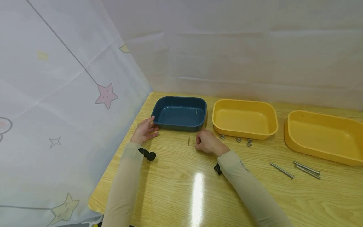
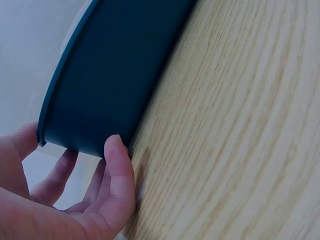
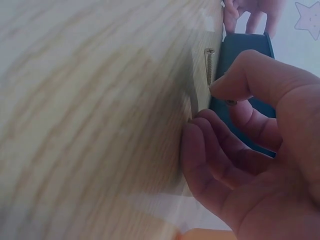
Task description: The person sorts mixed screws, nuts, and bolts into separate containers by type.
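The left hand [image 1: 145,130] rests at the near left corner of a dark blue tray [image 1: 179,127]. In the left wrist view its spread fingers [image 2: 120,170] touch the tray's outer wall and rim. Right of the tray's front, the right hand [image 1: 208,142] is low over the table. Between its thumb and index finger it pinches a small screw [image 3: 231,102], mostly hidden, with only the head showing. A loose screw [image 1: 188,141] lies on the wood just left of that hand. Inside the blue tray is another small screw [image 1: 196,112].
Two yellow trays stand to the right, a middle one [image 1: 245,131] and a far right one [image 1: 320,153]. Several nuts [image 1: 239,140] lie before the middle tray. Long bolts [image 1: 282,170] lie farther right. A printed curtain [image 1: 71,104] borders the table's left edge.
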`<state>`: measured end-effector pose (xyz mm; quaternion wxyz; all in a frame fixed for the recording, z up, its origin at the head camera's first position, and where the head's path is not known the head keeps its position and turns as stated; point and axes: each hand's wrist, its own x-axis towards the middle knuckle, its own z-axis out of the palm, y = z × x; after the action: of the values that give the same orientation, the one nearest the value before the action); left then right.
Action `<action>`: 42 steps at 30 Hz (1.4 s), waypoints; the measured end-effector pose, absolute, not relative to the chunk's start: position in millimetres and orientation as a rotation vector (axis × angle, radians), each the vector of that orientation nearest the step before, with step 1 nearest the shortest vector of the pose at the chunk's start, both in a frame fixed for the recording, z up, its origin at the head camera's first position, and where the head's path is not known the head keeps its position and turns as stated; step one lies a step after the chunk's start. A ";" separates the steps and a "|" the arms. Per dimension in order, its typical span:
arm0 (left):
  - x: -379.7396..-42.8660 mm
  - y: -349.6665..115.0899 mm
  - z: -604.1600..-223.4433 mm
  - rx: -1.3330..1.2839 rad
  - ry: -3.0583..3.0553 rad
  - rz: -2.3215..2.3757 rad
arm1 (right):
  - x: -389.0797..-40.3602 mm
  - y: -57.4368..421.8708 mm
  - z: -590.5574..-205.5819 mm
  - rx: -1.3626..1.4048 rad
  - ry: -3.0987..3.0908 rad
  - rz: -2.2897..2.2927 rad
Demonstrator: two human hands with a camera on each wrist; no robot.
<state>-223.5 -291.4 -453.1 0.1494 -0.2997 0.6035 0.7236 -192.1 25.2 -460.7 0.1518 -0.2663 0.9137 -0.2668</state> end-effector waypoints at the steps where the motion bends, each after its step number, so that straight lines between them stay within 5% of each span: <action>1: -223.2 -291.4 -452.4 -0.861 1.734 2.079 | -191.7 25.2 -460.3 -0.770 2.620 -0.761; 42: -223.9 -292.4 -453.3 -0.848 1.740 2.085 | -182.7 38.2 -419.4 -0.872 2.718 -0.875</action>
<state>-223.9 -292.4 -453.3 0.1476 -0.2946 0.6049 0.7249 -182.7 38.2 -419.4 0.0777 -0.2913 0.9076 -0.2922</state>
